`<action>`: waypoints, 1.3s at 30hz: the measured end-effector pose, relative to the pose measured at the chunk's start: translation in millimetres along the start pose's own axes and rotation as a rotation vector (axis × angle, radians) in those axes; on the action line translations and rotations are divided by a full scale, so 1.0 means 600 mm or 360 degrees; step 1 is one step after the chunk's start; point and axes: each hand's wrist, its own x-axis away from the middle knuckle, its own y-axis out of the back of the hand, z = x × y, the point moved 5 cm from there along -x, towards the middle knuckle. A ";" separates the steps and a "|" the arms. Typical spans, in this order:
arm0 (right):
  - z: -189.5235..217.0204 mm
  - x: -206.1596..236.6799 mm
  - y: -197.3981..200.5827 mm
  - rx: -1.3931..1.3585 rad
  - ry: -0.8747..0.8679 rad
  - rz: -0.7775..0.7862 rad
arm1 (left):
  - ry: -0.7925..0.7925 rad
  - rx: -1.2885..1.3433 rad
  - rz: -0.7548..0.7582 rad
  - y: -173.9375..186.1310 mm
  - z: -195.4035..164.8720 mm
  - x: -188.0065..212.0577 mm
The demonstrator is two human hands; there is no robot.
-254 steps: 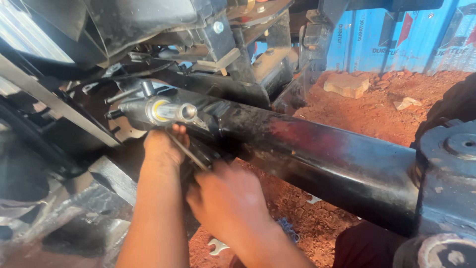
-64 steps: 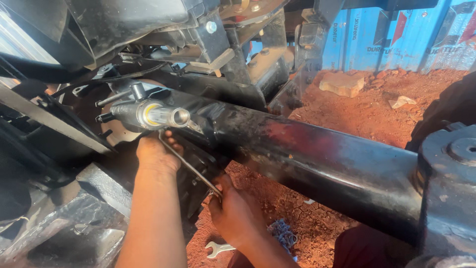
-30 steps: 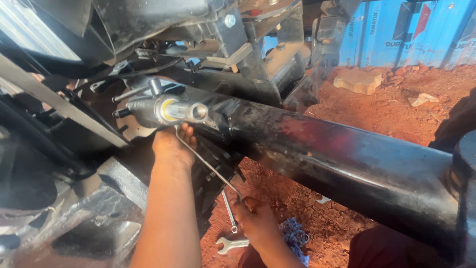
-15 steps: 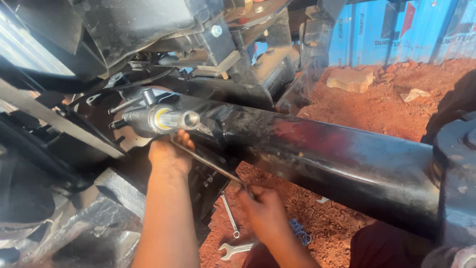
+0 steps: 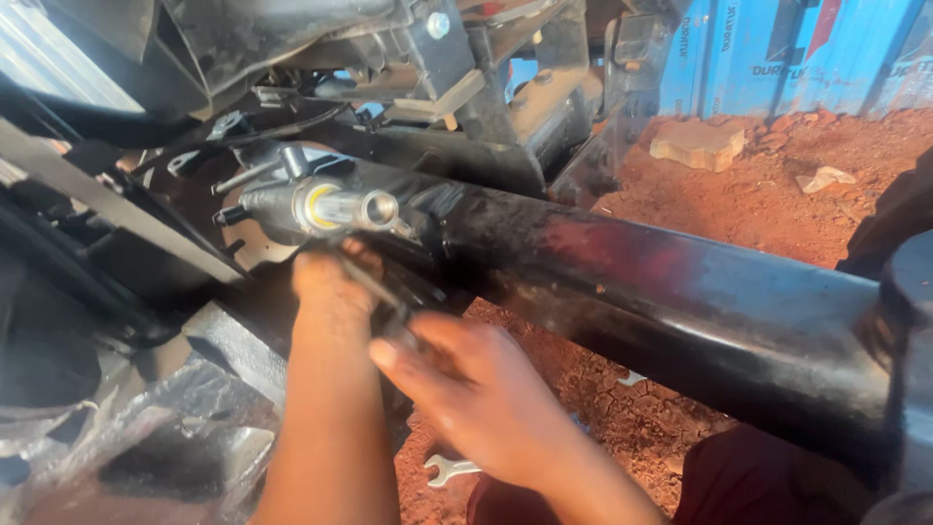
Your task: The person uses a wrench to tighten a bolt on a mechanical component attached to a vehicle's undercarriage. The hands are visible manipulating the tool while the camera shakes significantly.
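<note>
My left hand [image 5: 328,280] reaches up under a silver metal cylinder [image 5: 316,208] mounted on the vehicle's underside. Its fingers curl around the upper end of a thin metal tool [image 5: 374,292]. The tool slants down to the right into my right hand [image 5: 471,394], which grips its lower end just below a thick black beam [image 5: 632,282]. The tool's tip is hidden behind my left hand's fingers.
A spanner [image 5: 449,471] lies on the red dirt [image 5: 777,209] below my right wrist. Black brackets and steel frame parts [image 5: 437,58] crowd the space above. A stone block [image 5: 698,144] and a blue metal wall [image 5: 777,53] stand beyond. Crumpled clear plastic [image 5: 165,437] sits at lower left.
My right hand has come up from near the spanners on the ground and closed on the lower end of the tool. My left hand has stayed under the cylinder.
</note>
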 end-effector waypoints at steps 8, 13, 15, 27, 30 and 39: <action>-0.204 -0.044 0.017 0.0425 -0.0291 0.0036 | -0.0086 -0.0292 -0.0215 -0.008 -0.010 0.058; -0.281 -0.057 -0.028 -0.0002 -0.0342 0.0211 | -0.0100 -0.0387 -0.0252 -0.017 -0.015 0.081; -0.286 -0.055 -0.028 0.0059 -0.0429 0.0206 | -0.0083 -0.0403 -0.0258 -0.017 -0.015 0.083; -0.008 -0.003 0.020 0.0393 -0.0041 0.0126 | 0.0092 -0.0261 -0.0013 -0.014 0.000 0.026; 0.059 0.000 0.004 0.0186 0.0128 0.0071 | 0.0161 -0.0062 0.0050 -0.002 0.005 0.004; -0.128 -0.026 0.024 0.0216 -0.0301 0.0025 | 0.0035 -0.0111 -0.0185 0.007 -0.001 0.031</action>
